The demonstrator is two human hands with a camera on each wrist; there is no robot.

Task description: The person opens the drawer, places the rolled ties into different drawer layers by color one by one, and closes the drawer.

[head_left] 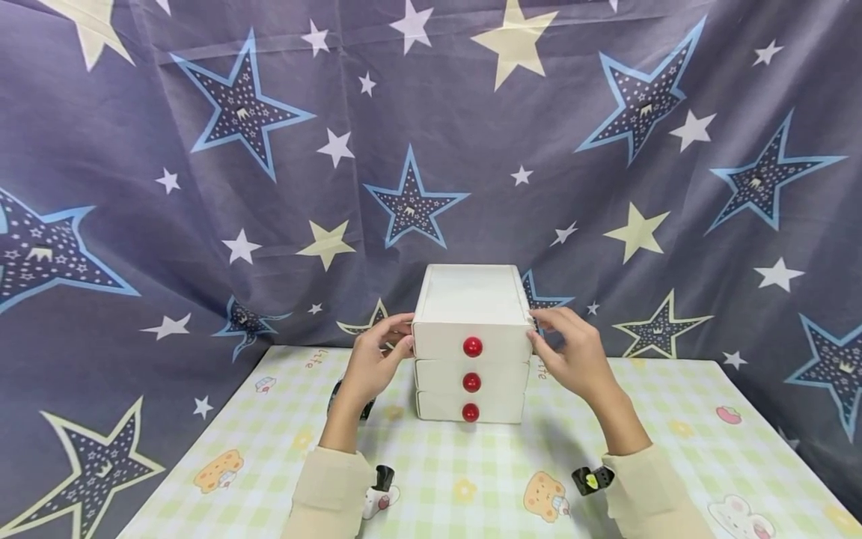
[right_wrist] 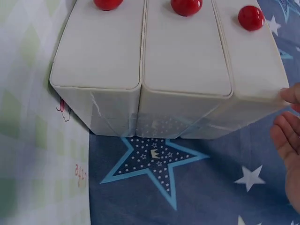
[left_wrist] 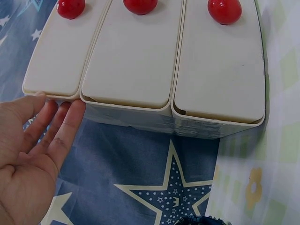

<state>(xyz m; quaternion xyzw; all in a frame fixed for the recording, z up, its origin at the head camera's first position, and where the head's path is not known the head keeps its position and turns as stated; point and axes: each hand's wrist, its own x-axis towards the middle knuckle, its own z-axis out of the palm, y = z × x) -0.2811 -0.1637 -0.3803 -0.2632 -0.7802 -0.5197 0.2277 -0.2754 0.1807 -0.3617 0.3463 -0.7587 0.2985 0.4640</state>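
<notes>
A white three-drawer box (head_left: 471, 296) stands upright on the table, its drawers stacked with a round red knob on each front. All the drawers look closed. My left hand (head_left: 377, 359) touches the box's left side at the top drawer. In the left wrist view, the extended fingers of the left hand (left_wrist: 44, 136) meet that drawer's side, with the thumb at its front edge. On the opposite side my right hand (head_left: 572, 348) touches the top drawer's right edge. Only part of the right hand (right_wrist: 289, 136) shows in the right wrist view, thumb against the drawer's corner.
Beneath the box is a table with a green-and-white checked cloth (head_left: 465, 457) printed with cartoons. A dark star-patterned curtain (head_left: 438, 112) hangs behind it. A dark object (head_left: 367, 409) lies partly hidden behind the left wrist. Black devices sit by both sleeves.
</notes>
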